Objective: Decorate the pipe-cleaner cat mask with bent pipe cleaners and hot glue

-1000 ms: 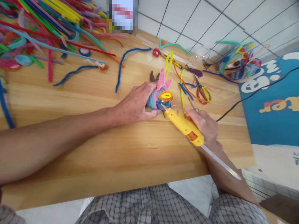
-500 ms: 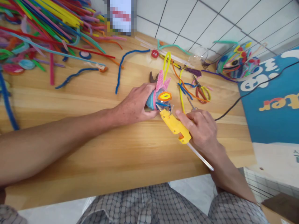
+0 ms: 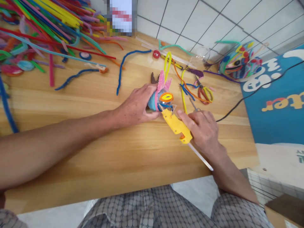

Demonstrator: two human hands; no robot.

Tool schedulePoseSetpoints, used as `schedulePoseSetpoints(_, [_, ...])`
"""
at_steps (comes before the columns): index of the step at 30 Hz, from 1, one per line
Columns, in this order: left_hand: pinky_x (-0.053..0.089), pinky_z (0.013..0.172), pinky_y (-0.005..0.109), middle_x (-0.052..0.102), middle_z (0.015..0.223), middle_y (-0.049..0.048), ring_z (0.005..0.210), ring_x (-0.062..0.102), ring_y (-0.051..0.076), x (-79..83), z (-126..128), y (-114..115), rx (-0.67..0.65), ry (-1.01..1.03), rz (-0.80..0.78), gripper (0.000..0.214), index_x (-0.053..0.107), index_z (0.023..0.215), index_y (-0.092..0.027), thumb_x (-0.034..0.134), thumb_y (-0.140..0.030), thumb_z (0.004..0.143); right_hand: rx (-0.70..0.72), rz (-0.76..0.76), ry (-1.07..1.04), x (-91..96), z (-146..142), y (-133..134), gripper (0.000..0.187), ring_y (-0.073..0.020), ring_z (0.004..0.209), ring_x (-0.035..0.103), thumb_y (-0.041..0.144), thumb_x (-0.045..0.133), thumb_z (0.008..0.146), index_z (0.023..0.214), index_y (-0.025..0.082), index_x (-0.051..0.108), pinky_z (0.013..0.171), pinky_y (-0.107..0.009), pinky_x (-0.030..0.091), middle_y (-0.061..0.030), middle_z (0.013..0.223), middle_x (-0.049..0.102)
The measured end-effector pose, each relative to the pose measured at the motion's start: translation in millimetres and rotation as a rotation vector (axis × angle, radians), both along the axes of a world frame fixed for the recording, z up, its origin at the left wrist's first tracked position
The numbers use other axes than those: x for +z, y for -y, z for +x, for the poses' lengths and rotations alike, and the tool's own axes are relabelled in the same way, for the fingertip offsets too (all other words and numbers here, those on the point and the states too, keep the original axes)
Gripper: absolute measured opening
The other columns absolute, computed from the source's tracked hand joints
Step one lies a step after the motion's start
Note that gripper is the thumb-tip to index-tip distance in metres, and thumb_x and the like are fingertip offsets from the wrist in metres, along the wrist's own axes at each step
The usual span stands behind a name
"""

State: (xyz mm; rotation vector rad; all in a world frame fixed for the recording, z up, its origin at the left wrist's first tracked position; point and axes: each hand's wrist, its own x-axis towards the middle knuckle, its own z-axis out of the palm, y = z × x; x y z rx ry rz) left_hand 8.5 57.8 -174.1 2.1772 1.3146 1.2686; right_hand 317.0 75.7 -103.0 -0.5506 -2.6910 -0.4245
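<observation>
A small pipe-cleaner figure [image 3: 159, 95], blue and pink with an orange and yellow eye, lies on the wooden table [image 3: 118, 152]. My left hand [image 3: 136, 104] is closed round its left side and holds it down. My right hand [image 3: 201, 129] grips a yellow glue gun [image 3: 176, 126]. The gun's nozzle touches the figure's lower right side, by a blue strand. A clear glue stick [image 3: 200, 156] juts from the gun's back end along my wrist.
Loose pipe cleaners of many colours [image 3: 47, 28] cover the table's far left. Scissors with orange and yellow handles [image 3: 205, 93] lie right of the figure. A finished colourful figure [image 3: 237, 63] sits at the far right, beside a blue printed sheet [image 3: 277, 101] crossed by a black cord [image 3: 249, 95].
My right hand has slid forward along the glue gun and pushed its nozzle closer against the figure. My left hand has stayed on the figure.
</observation>
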Motion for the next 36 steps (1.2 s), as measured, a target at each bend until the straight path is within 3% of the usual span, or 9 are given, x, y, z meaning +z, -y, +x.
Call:
schedulePoseSetpoints(4, [0.062, 0.115, 0.052, 0.074, 0.153, 0.0176, 0.14, 0.074, 0.037, 0.7, -1, -1, 0.002, -0.026, -0.006, 0.064, 0.058, 0.15, -0.021, 0.08, -0.037, 0.092, 0.008, 0.03, 0.019, -0.3, -1, -1, 0.061, -0.0253, 0.091, 0.061, 0.019, 0.066, 0.113, 0.173, 0.019, 0.052, 0.085, -0.04, 0.049, -0.0069, 0.097, 0.073])
schedulePoseSetpoints(11, [0.061, 0.116, 0.055, 0.073, 0.155, 0.021, 0.142, 0.073, 0.041, 4.0, -1, 1, 0.002, -0.037, -0.054, 0.065, 0.058, 0.152, -0.017, 0.078, -0.037, 0.093, -0.027, 0.038, 0.028, 1.2, -3, 1, 0.062, -0.024, 0.09, 0.062, 0.013, 0.064, 0.112, 0.171, 0.025, 0.052, 0.084, -0.039, 0.046, -0.0042, 0.095, 0.072])
schedulePoseSetpoints(18, [0.061, 0.117, 0.057, 0.072, 0.157, 0.0153, 0.144, 0.072, 0.04, 2.4, -2, 0, -0.004, -0.027, -0.059, 0.063, 0.059, 0.152, -0.027, 0.08, -0.04, 0.093, -0.074, 0.104, 0.081, 1.0, -6, 5, 0.061, -0.0235, 0.088, 0.06, 0.011, 0.061, 0.112, 0.17, 0.026, 0.052, 0.083, -0.039, 0.044, -0.0032, 0.093, 0.072])
schedulePoseSetpoints(24, [0.061, 0.116, 0.056, 0.073, 0.154, 0.0173, 0.141, 0.073, 0.04, 4.2, -1, 1, 0.001, -0.043, -0.069, 0.064, 0.058, 0.151, -0.022, 0.078, -0.039, 0.093, -0.054, 0.021, 0.04, 2.0, -6, 8, 0.048, -0.0299, 0.097, 0.063, 0.021, 0.057, 0.113, 0.16, 0.016, 0.054, 0.085, -0.044, 0.048, -0.0116, 0.108, 0.077])
schedulePoseSetpoints(28, [0.06, 0.117, 0.054, 0.073, 0.154, 0.0175, 0.142, 0.072, 0.039, 5.1, 0, 2, 0.019, -0.043, -0.068, 0.063, 0.058, 0.151, -0.021, 0.078, -0.04, 0.094, -0.002, 0.016, 0.049, 9.9, -7, 9, 0.037, -0.0303, 0.098, 0.064, 0.032, 0.06, 0.114, 0.148, 0.017, 0.059, 0.086, -0.044, 0.049, -0.012, 0.111, 0.077])
schedulePoseSetpoints(31, [0.06, 0.117, 0.055, 0.074, 0.153, 0.0191, 0.142, 0.073, 0.039, 6.4, 1, 2, 0.012, -0.039, -0.075, 0.063, 0.058, 0.151, -0.019, 0.078, -0.039, 0.095, -0.018, 0.107, 0.138, 15.5, -10, 11, 0.03, -0.0274, 0.095, 0.064, 0.018, 0.059, 0.113, 0.143, 0.018, 0.063, 0.086, -0.041, 0.047, -0.0098, 0.108, 0.078])
schedulePoseSetpoints(36, [0.059, 0.122, 0.055, 0.071, 0.158, 0.0183, 0.147, 0.069, 0.038, 8.3, -2, 1, -0.025, -0.05, -0.077, 0.066, 0.056, 0.154, -0.02, 0.079, -0.04, 0.095, -0.006, 0.141, 0.178, 17.7, -10, 13, 0.047, -0.0225, 0.092, 0.064, 0.003, 0.06, 0.11, 0.154, 0.018, 0.061, 0.087, -0.039, 0.045, -0.0036, 0.098, 0.077])
